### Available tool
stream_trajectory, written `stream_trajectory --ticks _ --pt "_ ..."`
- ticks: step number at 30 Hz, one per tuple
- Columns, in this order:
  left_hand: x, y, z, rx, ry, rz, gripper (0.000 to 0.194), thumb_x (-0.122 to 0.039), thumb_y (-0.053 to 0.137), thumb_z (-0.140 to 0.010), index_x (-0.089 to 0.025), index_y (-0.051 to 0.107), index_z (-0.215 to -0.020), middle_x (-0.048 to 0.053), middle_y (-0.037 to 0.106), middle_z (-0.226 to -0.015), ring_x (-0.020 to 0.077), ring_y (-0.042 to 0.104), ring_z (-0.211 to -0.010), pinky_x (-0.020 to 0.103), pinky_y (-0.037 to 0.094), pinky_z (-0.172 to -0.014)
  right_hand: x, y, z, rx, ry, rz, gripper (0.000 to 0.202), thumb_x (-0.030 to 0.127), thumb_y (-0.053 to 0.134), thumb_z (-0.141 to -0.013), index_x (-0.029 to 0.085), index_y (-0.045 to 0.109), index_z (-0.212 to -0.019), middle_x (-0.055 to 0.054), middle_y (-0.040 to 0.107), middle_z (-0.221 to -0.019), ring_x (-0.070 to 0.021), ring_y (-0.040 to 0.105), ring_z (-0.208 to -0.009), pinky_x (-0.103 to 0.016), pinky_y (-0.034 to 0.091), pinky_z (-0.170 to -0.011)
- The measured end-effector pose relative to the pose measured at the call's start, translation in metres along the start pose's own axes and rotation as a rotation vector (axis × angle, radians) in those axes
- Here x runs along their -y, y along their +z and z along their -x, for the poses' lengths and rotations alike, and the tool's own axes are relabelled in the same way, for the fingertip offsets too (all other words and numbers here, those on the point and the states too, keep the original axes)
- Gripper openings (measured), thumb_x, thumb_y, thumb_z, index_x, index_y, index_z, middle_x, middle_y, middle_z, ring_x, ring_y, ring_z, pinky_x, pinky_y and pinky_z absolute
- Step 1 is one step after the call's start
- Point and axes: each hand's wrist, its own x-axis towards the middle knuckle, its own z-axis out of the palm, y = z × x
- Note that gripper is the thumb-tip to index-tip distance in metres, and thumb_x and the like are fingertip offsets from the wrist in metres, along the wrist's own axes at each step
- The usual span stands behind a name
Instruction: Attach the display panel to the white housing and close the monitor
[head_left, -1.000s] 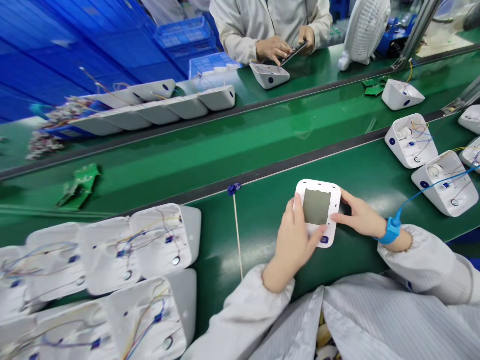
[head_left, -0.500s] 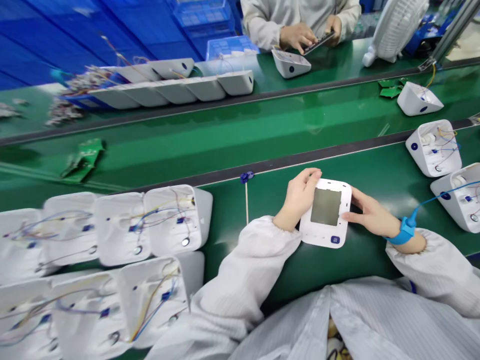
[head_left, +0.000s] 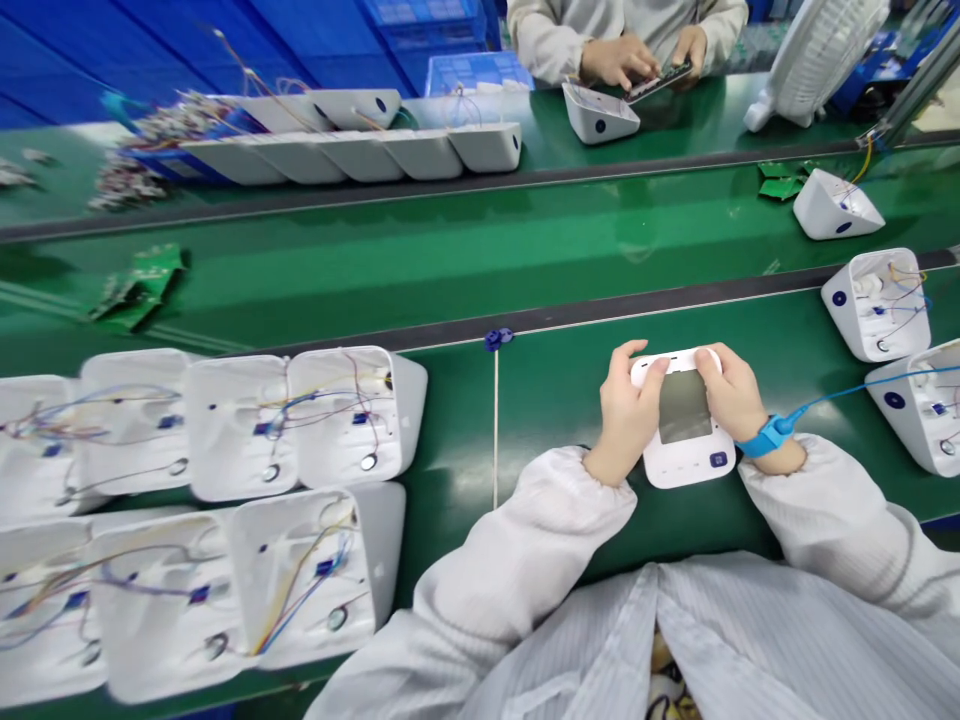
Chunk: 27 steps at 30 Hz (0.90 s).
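Fingers [head_left: 651,368] of both hands are closed on the top edge of the monitor [head_left: 686,420], which lies face up on the green table [head_left: 555,400] in front of me. Left hand [head_left: 628,415] wraps the left corner, right hand [head_left: 731,395] the right, thumbs on the face beside the grey screen [head_left: 684,408]. Pressing unevenly could tilt the cover so one side seats and the other stays proud, I think. A thumb sliding inward might smudge or scratch the screen. The wrist strap [head_left: 765,437] cord runs toward the open shells [head_left: 877,305] on my right, so a quick pull could snag one
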Motion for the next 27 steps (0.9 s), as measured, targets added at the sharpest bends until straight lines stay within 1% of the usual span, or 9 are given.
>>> stream_trajectory --ticks 5,8,11,13,15,18,20,23,27 --pt "-0.008 0.003 -0.027 0.179 0.108 -0.088 0.035 -0.039 0.062 -0.094 -0.022 0.057 -0.124 0.004 0.072 -0.099 0.0206 0.069 -0.089 0.031 0.053 -0.081 0.002 -0.013 -0.007 -0.029 -0.009 0.249 0.053 0.070 0.036 -0.091 0.022 0.052 -0.074 -0.004 0.063 -0.069 -0.0202 0.057 -0.066 -0.029 0.036 -0.060" --pt "-0.019 0.006 -0.036 0.302 0.312 -0.335 0.042 -0.044 0.060 -0.096 -0.018 0.056 -0.129 0.010 0.071 -0.111 0.0264 0.067 -0.104 0.037 0.050 -0.091 0.006 -0.032 -0.007 -0.013 0.011 0.580 0.055 0.071 0.038 -0.090 0.023 0.049 -0.066 -0.005 0.060 -0.062 -0.0227 0.057 -0.062 -0.030 0.029 -0.056" --pt "-0.024 0.002 -0.015 0.468 0.542 -0.552 0.081 -0.062 0.070 -0.082 -0.017 0.044 -0.143 0.017 0.060 -0.133 0.0347 0.058 -0.120 0.048 0.042 -0.104 0.013 -0.057 0.011 0.115 0.020 0.830 0.057 0.065 0.037 -0.094 0.022 0.052 -0.060 -0.007 0.062 -0.060 -0.0236 0.059 -0.059 -0.030 0.026 -0.053" --pt "-0.021 -0.005 0.010 0.503 0.569 -0.595 0.119 -0.081 0.076 -0.056 -0.021 0.034 -0.150 0.022 0.044 -0.148 0.0418 0.047 -0.131 0.055 0.036 -0.108 0.018 -0.074 0.033 0.288 -0.003 0.927 0.061 0.062 0.034 -0.097 0.022 0.056 -0.057 -0.007 0.063 -0.058 -0.0229 0.060 -0.055 -0.031 0.028 -0.052" --pt "-0.014 -0.013 0.032 0.537 0.552 -0.615 0.134 -0.089 0.072 -0.048 -0.020 0.027 -0.154 0.025 0.036 -0.152 0.0443 0.040 -0.137 0.060 0.029 -0.111 0.025 -0.088 0.053 0.404 -0.054 1.019 0.063 0.062 0.034 -0.098 0.022 0.062 -0.059 -0.007 0.064 -0.056 -0.0231 0.060 -0.052 -0.032 0.033 -0.051" --pt "-0.006 -0.020 0.048 0.613 0.560 -0.615 0.137 -0.084 0.075 -0.051 -0.017 0.019 -0.156 0.025 0.035 -0.152 0.0446 0.037 -0.137 0.062 0.027 -0.111 0.037 -0.094 0.065 0.253 -0.302 1.128 0.052 0.057 0.043 -0.098 0.015 0.074 -0.096 -0.016 0.075 -0.090 -0.0304 0.070 -0.079 -0.039 0.049 -0.066" --pt "-0.003 -0.020 0.048 0.611 0.565 -0.609 0.136 -0.081 0.078 -0.050 -0.015 0.020 -0.155 0.024 0.038 -0.150 0.0445 0.040 -0.134 0.061 0.030 -0.109 0.043 -0.086 0.059 0.230 -0.574 1.073 0.056 0.052 0.049 -0.097 0.007 0.062 -0.128 -0.023 0.066 -0.126 -0.0369 0.061 -0.118 -0.047 0.051 -0.090" --pt "0.000 -0.017 0.044 0.594 0.558 -0.608 0.125 -0.080 0.077 -0.052 -0.013 0.034 -0.149 0.022 0.047 -0.143 0.0432 0.045 -0.127 0.058 0.034 -0.106 0.042 -0.062 0.042 0.506 -0.888 0.897 0.074 0.056 0.055 -0.093 0.004 0.046 -0.145 -0.024 0.049 -0.148 -0.0387 0.034 -0.144 -0.054 0.039 -0.110" --pt "0.005 -0.014 0.045 0.590 0.615 -0.609 0.117 -0.083 0.072 -0.059 -0.013 0.040 -0.146 0.024 0.042 -0.148 0.0425 0.041 -0.132 0.058 0.032 -0.107 0.033 -0.040 0.032 0.704 -0.984 0.848 0.084 0.066 0.052 -0.090 0.010 0.038 -0.152 -0.024 0.037 -0.156 -0.0419 0.025 -0.148 -0.063 0.033 -0.112"
